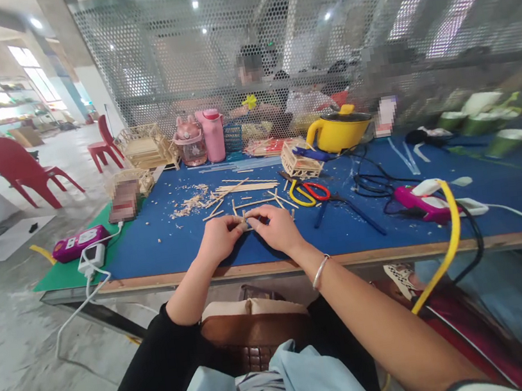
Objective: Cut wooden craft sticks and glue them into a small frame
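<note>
One slim wooden piece [244, 216] lies between the left hand [221, 237] and right hand [275, 226], pinched by both.

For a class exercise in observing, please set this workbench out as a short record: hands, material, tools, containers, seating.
Hands: left hand and right hand close together, fingertips pinched at a small stick piece
Material: loose sticks and wood scraps on the blue tabletop
Tools: scissors with red and yellow loops; blue-handled tool
Containers: yellow pot, pink flask
Seating: red chairs, left background
</note>
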`<state>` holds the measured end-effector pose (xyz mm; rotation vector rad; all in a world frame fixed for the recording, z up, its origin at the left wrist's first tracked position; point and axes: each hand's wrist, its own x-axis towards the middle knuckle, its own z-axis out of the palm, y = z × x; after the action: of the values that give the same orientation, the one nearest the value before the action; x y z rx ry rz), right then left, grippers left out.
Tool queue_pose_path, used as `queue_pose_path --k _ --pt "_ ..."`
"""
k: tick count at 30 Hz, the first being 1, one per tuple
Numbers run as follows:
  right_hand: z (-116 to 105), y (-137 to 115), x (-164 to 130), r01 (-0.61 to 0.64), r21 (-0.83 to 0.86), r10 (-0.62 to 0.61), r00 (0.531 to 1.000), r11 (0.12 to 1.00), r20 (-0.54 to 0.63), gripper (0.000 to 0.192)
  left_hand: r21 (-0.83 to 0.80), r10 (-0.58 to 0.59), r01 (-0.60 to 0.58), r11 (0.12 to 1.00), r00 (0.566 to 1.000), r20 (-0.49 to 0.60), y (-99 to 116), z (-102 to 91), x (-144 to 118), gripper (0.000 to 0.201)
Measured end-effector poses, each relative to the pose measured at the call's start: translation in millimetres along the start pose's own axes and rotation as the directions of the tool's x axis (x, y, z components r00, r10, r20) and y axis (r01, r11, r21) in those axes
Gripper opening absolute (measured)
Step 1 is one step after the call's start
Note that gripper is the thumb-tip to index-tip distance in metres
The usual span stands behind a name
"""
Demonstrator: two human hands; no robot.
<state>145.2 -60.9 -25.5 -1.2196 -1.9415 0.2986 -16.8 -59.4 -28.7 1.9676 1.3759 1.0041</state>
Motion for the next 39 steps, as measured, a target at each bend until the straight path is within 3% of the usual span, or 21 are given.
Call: queue_pose_path --k 3,6,9,11,14,20,23,27,31,33,35,39 --pt "-15 -4 10 0.068 -0.106 -0.053 0.989 0.992 0.136 0.018 0.000 0.003 -0.003 1.000 1.000 0.006 -2 0.7 0 0.024" --pt "-35 -14 27 0.237 -0.222 -0.171 0.944 0.946 0.282 0.040 -0.009 0.017 -0.017 1.000 1.000 -0.002 -4 2.1 1 0.023" --pt "-46 -28 43 0.512 -0.327 -0.300 0.799 0.794 0.521 0.031 0.017 0.026 -0.026 1.000 0.999 -0.018 -5 2.6 1 0.023" --pt "-45 -37 51 0.623 -0.380 -0.291 0.711 0.684 0.641 0.018 0.045 0.029 -0.028 0.999 0.999 -0.022 -4 2.3 1 0.023" --pt "-39 -44 58 0.685 -0.400 -0.248 0.643 0.609 0.725 0.016 0.051 0.028 -0.027 0.998 0.999 -0.029 -4 1.6 1 0.023" --pt "-31 -46 66 0.714 -0.363 -0.218 0.582 0.599 0.784 0.018 0.029 0.039 -0.038 0.999 0.999 -0.030 -8 3.5 3 0.023" --pt "-29 -46 67 0.715 -0.344 -0.215 0.566 0.608 0.796 0.019 0.015 0.040 -0.039 0.999 0.999 -0.030 -10 4.9 4 0.022" --pt "-34 -48 70 0.697 -0.367 -0.181 0.579 0.616 0.795 0.022 0.002 0.053 -0.053 0.999 0.998 -0.034 -9 4.0 1 0.023" --pt "-57 -50 72 0.649 -0.352 -0.208 0.624 0.674 0.753 0.018 -0.046 0.137 -0.147 0.988 0.975 -0.175 4 -0.8 -6 0.037" --pt "-67 -49 68 0.622 -0.298 -0.260 0.646 0.724 0.717 0.015 -0.088 0.181 -0.203 0.975 0.960 -0.212 14 -3.2 -10 0.034" --pt "-73 -46 62 0.623 -0.232 -0.348 0.664 0.747 0.662 0.014 -0.130 0.175 -0.196 0.972 0.973 -0.153 24 -5.0 -13 0.026" --pt "-76 -36 44 0.673 -0.181 -0.499 0.677 0.717 0.541 0.018 -0.186 0.091 -0.082 0.979 0.995 0.045 38 -7.3 -16 0.034"
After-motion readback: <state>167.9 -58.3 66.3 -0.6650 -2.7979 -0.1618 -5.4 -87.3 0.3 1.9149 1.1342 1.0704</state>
